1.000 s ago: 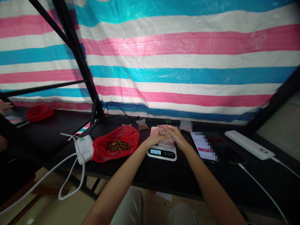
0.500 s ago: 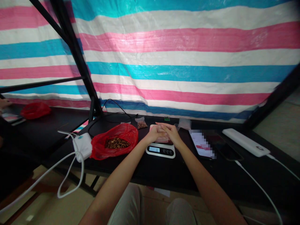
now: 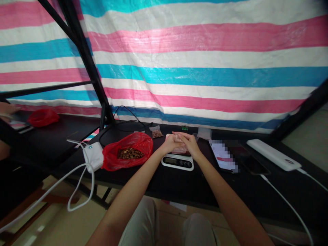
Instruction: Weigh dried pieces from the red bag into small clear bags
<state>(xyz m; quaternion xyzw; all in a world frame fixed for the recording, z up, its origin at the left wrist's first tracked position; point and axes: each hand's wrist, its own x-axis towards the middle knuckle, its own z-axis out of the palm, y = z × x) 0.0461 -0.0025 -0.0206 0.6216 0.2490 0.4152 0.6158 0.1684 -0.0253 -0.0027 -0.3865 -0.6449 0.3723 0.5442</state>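
Observation:
My left hand [image 3: 171,143] and my right hand [image 3: 189,143] are clasped together, fingers overlapping, above the back part of a small white digital scale [image 3: 189,167]. Both are closed on each other, and I see nothing held in them. Under them lies a pinkish, see-through flat item [image 3: 179,150], partly covered, whose kind I cannot tell. The scale's display [image 3: 170,160] looks dark. To the left, an open red plastic bag [image 3: 143,147] holds many brown, bean-like pieces [image 3: 130,153].
Behind lie a small bag of brown bits [image 3: 156,132], green batteries [image 3: 184,128] and a clear bag [image 3: 204,133]. Phones [image 3: 222,155] and a white power bank [image 3: 274,154] are at right. A white plug block [image 3: 94,156] with cables stands left. Another person's hand [image 3: 9,108] is far left.
The scale's display was lit with digits and is now dark. My hands stay clasped in place. The view has shifted slightly, and more of the other person's hand shows at far left.

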